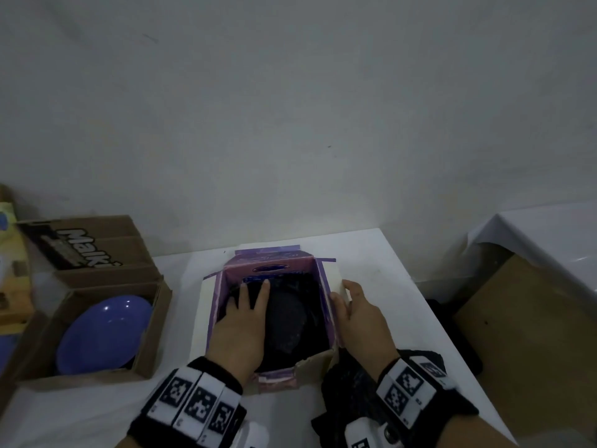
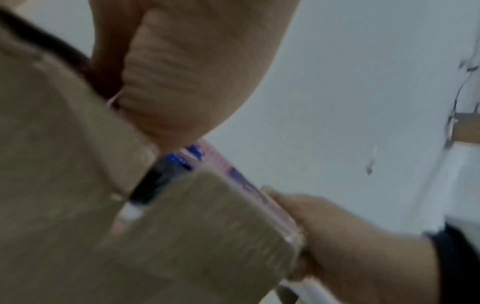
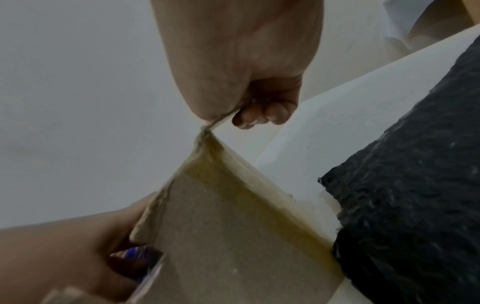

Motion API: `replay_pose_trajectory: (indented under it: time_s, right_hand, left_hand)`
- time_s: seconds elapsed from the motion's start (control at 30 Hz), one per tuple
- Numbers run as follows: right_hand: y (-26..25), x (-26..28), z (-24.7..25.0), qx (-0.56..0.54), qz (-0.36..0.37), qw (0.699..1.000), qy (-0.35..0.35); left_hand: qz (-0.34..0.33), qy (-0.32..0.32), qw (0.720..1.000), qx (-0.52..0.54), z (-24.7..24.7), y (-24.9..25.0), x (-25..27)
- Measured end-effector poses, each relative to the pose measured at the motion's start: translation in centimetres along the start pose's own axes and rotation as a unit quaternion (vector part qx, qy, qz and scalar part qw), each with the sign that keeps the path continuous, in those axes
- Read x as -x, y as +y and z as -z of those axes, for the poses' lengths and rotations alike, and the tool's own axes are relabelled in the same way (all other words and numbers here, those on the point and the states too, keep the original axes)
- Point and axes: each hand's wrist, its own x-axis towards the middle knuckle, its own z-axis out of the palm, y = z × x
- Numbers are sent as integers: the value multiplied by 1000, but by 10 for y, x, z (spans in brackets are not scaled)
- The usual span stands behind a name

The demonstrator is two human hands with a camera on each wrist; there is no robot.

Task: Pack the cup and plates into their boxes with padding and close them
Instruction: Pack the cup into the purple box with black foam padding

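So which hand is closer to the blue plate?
Left. The left hand presses into the purple box, beside the blue plate in its cardboard box; the right hand holds the purple box's far side.

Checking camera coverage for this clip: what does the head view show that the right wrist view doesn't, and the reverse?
Only the head view shows the left hand pressing flat on the dark padding inside the purple box, and the blue plate in the brown carton at left. Only the right wrist view shows the right hand's fingertips curled behind the box's side flap. Both show the right hand holding that flap and a loose black padding piece on the white table.
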Motion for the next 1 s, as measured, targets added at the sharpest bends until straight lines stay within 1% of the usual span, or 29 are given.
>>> replay_pose_trajectory:
  time_s: [0.03, 0.07, 0.13, 0.17, 0.2, 0.27, 0.33, 0.43, 0.5, 0.57, 0.6, 0.63, 0.67, 0.7, 0.77, 0.87, 0.93, 1.0]
  right_hand:
    - [3, 2, 3, -8, 3, 1000, -6]
    - [8, 5, 7, -17, 4, 1000, -6]
    - [22, 15, 10, -44, -16, 999, 7]
    - [30, 22, 10, -54, -30, 998, 12]
    - [39, 30, 9, -54, -41, 998, 4]
    - [56, 45, 3, -9, -58, 997, -59]
    - [65, 59, 0, 83, -44, 985, -147]
    - [68, 74, -1, 178, 15, 950, -255]
    - [66, 80, 1, 248, 52, 920, -299]
    - [67, 85, 3, 302, 69, 893, -327]
    - [69, 88, 3, 322, 81, 885, -328]
    - [71, 90, 1, 335, 99, 883, -314]
    - [74, 92, 0, 336, 117, 888, -290]
    - [76, 93, -1, 319, 133, 901, -262]
    - [80, 94, 0, 246, 134, 933, -226]
    - [80, 90, 4, 140, 73, 969, -189]
    - [76, 88, 11, 73, 16, 989, -125]
    - [71, 86, 18, -3, -36, 997, -64]
  left_hand:
    - [-14, 21, 1000, 8, 2, -2, 3]
    - [-28, 56, 998, 18, 4, -6, 4]
    - [-47, 155, 986, 46, 3, -15, 2]
    - [-43, 189, 979, 67, 1, -21, 0]
    - [-37, 210, 972, 95, -4, -25, -2]
    - [-34, 213, 966, 144, -16, -32, -4]
    - [-33, 214, 959, 185, -25, -33, -4]
    - [-28, 232, 946, 224, -30, -33, -2]
    - [-28, 237, 944, 229, -29, -32, -2]
    - [-26, 238, 942, 234, -28, -32, -1]
    - [-23, 238, 941, 238, -28, -31, 0]
    - [-21, 238, 940, 244, -28, -31, 0]
    - [-20, 238, 939, 249, -28, -31, 1]
    - [-21, 239, 937, 253, -28, -31, 1]
    - [-24, 241, 935, 260, -29, -31, 2]
    - [-28, 253, 925, 284, -29, -33, 3]
    - [-29, 264, 913, 310, -30, -33, 4]
    - [-29, 270, 902, 334, -30, -33, 4]
